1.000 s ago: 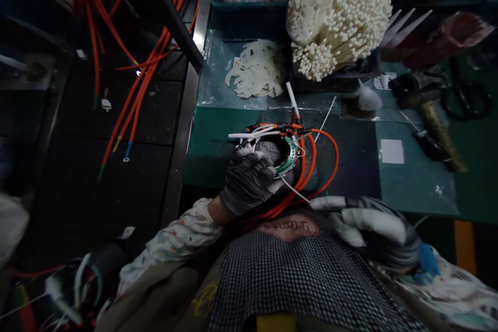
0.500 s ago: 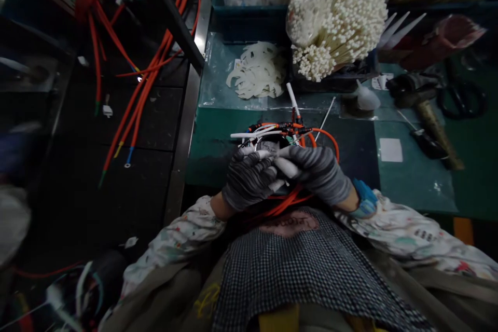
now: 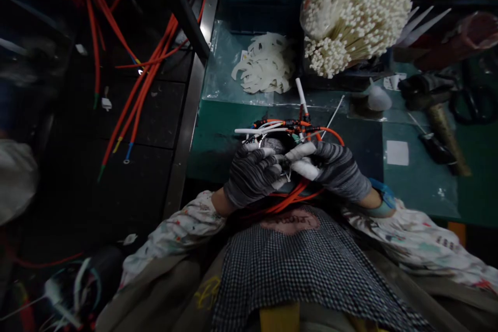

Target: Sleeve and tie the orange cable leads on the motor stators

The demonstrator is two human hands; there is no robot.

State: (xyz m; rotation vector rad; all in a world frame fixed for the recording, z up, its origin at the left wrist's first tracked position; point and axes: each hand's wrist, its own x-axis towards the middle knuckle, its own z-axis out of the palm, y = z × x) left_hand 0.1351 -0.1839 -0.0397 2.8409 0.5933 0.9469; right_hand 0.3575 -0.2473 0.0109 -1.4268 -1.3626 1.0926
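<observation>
A round wired part [image 3: 274,143], resembling a motor stator, sits low in front of me at the table's near edge. Orange leads [image 3: 292,196] come out below it, and thin white sleeves [image 3: 301,94] stick up and out from its far side. My left hand [image 3: 252,174], in a grey striped glove, is closed with its fingers curled over the part's near left rim. On the right rim, the white-tipped thumb and finger of my right hand [image 3: 334,171] are pinched together. What lies between them is too small to make out.
White curved pieces [image 3: 268,65] lie on a plastic sheet. A bundle of white-tipped sticks [image 3: 358,15] stands behind, right of them. A hammer [image 3: 443,129], a black-handled tool [image 3: 436,148] and scissors [image 3: 472,104] lie at right. Orange cables [image 3: 136,98] hang left beyond the metal edge [image 3: 190,93].
My right hand has drawn slightly right, away from my left, and its fingertips have shifted off the part's middle. My left hand stays on the rim. The view has shifted a little.
</observation>
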